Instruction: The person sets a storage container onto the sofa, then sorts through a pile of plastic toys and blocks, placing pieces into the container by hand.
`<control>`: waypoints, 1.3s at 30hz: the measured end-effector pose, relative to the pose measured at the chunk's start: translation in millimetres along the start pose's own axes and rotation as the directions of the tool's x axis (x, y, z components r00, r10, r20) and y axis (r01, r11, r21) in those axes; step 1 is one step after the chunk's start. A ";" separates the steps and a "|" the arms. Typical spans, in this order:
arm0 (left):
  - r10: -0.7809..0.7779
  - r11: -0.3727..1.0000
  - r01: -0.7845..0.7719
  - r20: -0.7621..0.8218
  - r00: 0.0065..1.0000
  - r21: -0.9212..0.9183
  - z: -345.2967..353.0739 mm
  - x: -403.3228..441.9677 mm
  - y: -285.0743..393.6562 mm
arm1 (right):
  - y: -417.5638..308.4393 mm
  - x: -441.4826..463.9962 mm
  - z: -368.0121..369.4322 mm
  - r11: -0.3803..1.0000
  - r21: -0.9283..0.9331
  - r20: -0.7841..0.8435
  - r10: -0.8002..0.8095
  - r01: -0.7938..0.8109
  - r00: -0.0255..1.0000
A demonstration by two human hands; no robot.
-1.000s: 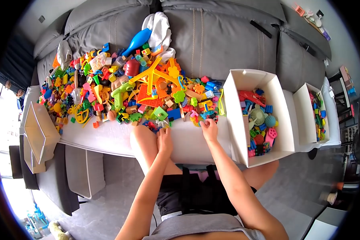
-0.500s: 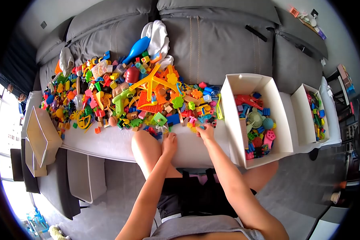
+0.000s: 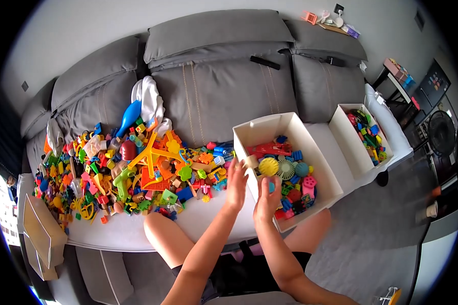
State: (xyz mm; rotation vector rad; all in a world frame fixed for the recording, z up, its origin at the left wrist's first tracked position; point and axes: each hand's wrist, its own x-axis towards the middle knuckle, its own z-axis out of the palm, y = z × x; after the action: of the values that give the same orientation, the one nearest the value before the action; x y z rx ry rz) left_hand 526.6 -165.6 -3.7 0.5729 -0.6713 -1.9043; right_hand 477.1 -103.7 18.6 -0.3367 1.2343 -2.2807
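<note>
My left hand (image 3: 235, 185) is raised at the left wall of the near white box, fingers stretched out. A small tan block (image 3: 251, 161) shows just beyond its fingertips; whether they touch it I cannot tell. My right hand (image 3: 266, 203) is over the box's front left side, with fingers curled round a small blue toy (image 3: 272, 187), partly hidden. Inside the white box (image 3: 323, 175) are a yellow ribbed disc (image 3: 268, 166), a pale green ribbed disc (image 3: 286, 168), a red toy car (image 3: 269, 148), a teal ball (image 3: 302, 169) and a pink toy (image 3: 309, 185).
A large heap of toys (image 3: 117, 173) covers the sofa seat on the left, with a blue bowling pin (image 3: 131, 116) and a yellow branched piece (image 3: 150, 155) on it. Another toy-filled white box (image 3: 351, 157) stands right. An open beige box (image 3: 45, 229) sits far left.
Both hands have moved from the heap's front edge right to the near box. A yellow disc now shows in that box. The view has turned right.
</note>
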 end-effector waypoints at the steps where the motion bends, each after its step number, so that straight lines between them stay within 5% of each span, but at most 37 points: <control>1: -0.028 0.995 0.025 0.031 0.999 0.093 5.4 -3.0 -0.7 | -0.7 3.1 -5.7 0.995 -0.085 0.009 -0.042 0.043 0.999; 5: 0.215 0.808 -0.177 -0.002 0.977 0.562 -44.7 -13.7 -22.8 | -1.7 -12.4 0.7 0.976 -0.209 0.029 -0.061 0.065 0.998; 8: 0.276 0.538 -0.117 -0.043 0.960 0.835 -110.1 -33.4 -24.5 | 32.6 -23.0 -4.9 0.960 -0.221 0.164 -0.137 0.172 0.977; 10: 0.335 0.374 -0.065 -0.069 0.940 0.925 -133.0 -41.1 -8.0 | 62.9 -22.6 -21.9 0.932 -0.355 0.365 0.070 0.070 0.929; 12: 0.363 0.287 -0.084 -0.026 0.932 0.954 -150.1 -38.0 6.7 | 98.6 -15.4 -29.9 0.728 -0.603 0.490 0.015 0.327 0.871; 14: 0.389 0.115 -0.126 0.072 0.919 0.985 -149.3 -31.6 26.4 | 119.6 -7.5 -35.7 0.432 -0.814 0.475 0.109 0.389 0.873; 18: 0.288 -0.239 -0.233 0.298 0.910 0.943 -137.9 -4.2 32.9 | 131.6 6.9 -33.1 0.022 -0.886 0.459 0.184 0.463 0.869; 22: -0.011 -0.399 -0.116 0.122 0.992 0.910 -114.3 26.5 26.8 | 139.3 6.5 -35.8 -0.099 -0.859 0.440 0.363 0.503 0.822; 26: -0.044 -0.511 -0.087 0.076 0.996 0.855 -130.1 35.8 7.5 | 149.4 -4.0 -62.3 0.081 -0.812 0.578 0.245 0.578 0.779; 30: 0.387 -0.135 -0.135 0.178 0.905 0.982 -151.6 2.0 -4.8 | 135.8 -13.7 -73.8 0.463 -0.821 0.481 0.245 0.335 0.842; 31: 0.546 -0.162 -0.162 0.225 0.807 0.973 -153.3 -4.3 -5.1 | 139.0 -12.1 -75.0 0.547 -0.764 0.489 0.145 0.342 0.860; 32: 0.562 0.050 -0.108 0.061 0.825 0.993 -154.8 -11.2 -4.9 | 140.0 -12.2 -78.1 0.663 -0.748 0.313 0.309 0.032 0.898; 34: 0.495 0.461 0.000 -0.257 0.830 0.887 -155.1 -24.2 -4.5 | 128.6 -9.7 -72.2 0.660 -0.495 0.030 0.662 -0.564 0.748; 36: 0.355 0.849 -0.048 -0.500 0.790 0.526 -150.6 -28.6 -5.1 | 123.1 -13.1 -69.6 0.628 -0.250 -0.011 0.759 -0.737 0.651; 39: 0.128 0.991 -0.112 -0.651 0.748 0.067 -143.3 -22.1 -1.5 | 106.4 -18.8 -54.7 0.571 -0.012 0.034 0.821 -0.821 0.570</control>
State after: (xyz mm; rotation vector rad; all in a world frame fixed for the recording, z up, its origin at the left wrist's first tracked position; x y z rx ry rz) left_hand 627.2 -173.7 -107.8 1.1170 -0.2530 -1.4256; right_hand 502.9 -102.6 -99.7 0.1989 1.0416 -1.4305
